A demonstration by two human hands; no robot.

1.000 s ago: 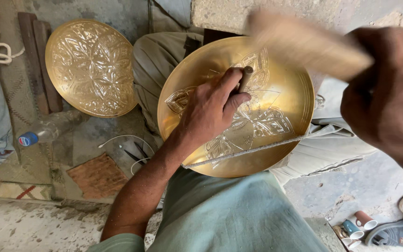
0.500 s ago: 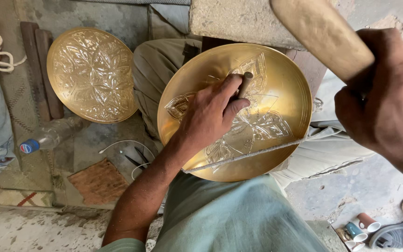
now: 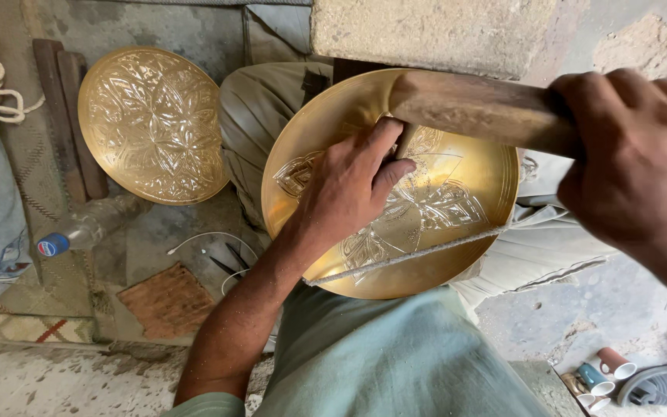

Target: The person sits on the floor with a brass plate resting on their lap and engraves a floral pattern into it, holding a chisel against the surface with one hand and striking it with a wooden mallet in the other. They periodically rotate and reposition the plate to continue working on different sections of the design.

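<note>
Fingers (image 3: pixel 380 158) of the left hand (image 3: pixel 345 193) are pinched shut around a small metal punch (image 3: pixel 404 140), its tip set against the face of the brass plate (image 3: pixel 480 232) that rests tilted across the person's lap. The right hand (image 3: pixel 634 162) is clenched tight on the thick wooden handle of a mallet (image 3: pixel 472 108), which hangs just above the punch's top end. By the look of it this is the chasing step, with part of the leaf pattern cut and much of the plate bare. A clean blow would call for the punch held steady and upright and the mallet landing square on it. A cord (image 3: pixel 411 255) lies across the plate's lower part. On the floor to the left lies a second, fully patterned plate (image 3: pixel 152 123), with a plastic bottle (image 3: pixel 86 232) beside it.
</note>
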